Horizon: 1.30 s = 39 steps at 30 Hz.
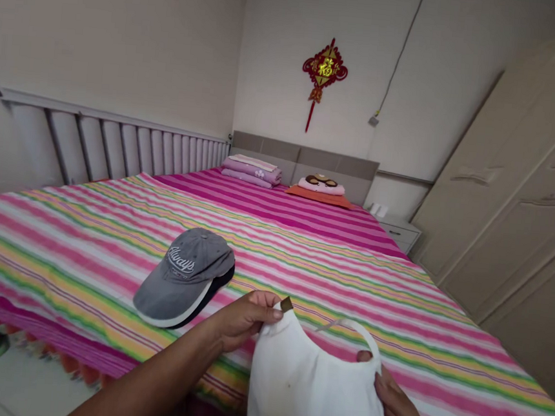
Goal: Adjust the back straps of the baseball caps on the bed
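- The white baseball cap was between 5 and 6 o'clock; the grey baseball cap lay towards its 10 o'clock.
- The left hand pinched the white edge beside the buckle; the right hand gripped the opposite edge, near the strap.
- Good handling probably needed an untwisted strap.

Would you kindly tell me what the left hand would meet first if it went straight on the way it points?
Apart from the white cap it pinches, the left hand would probably meet the striped bedspread first, though its height above it is unclear.
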Motion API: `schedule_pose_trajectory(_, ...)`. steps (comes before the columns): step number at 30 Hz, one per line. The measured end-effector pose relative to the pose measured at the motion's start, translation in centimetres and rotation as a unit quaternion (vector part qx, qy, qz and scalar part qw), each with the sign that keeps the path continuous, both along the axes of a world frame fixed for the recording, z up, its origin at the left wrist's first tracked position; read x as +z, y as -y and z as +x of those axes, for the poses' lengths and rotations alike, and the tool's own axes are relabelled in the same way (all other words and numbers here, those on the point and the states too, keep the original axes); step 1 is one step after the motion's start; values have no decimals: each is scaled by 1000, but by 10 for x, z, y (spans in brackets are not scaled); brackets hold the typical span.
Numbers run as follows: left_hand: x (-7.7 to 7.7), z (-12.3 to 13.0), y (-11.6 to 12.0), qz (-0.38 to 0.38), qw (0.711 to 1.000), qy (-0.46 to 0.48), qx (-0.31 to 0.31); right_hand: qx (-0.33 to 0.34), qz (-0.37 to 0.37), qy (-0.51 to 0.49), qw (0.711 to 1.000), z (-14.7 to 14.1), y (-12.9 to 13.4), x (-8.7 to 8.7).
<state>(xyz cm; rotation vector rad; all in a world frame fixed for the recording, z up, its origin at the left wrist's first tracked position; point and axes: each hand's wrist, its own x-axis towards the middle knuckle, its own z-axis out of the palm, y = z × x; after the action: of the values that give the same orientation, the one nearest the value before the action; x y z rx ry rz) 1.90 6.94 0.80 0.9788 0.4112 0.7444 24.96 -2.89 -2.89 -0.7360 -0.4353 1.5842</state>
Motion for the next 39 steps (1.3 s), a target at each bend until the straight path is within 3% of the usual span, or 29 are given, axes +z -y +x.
schedule_pose_trajectory(8,27,0,3,-2,999,-2,46,54,52,-5,997,-16,8,15)
schedule_pose_trajectory(13,28,-2,10,-3,999,-11,33,61,103,72,990,-24,9,24)
schedule_pose_trajectory(23,37,5,10,25,999,-24,36,48,101,63,992,-29,7,58)
schedule_pose_trajectory(32,34,4,9,30,998,-41,24,53,161,72,983,-19,5,62)
schedule_pose_trajectory(39,49,12,12,17,999,-41,25,46,167,119,978,-22,0,86)
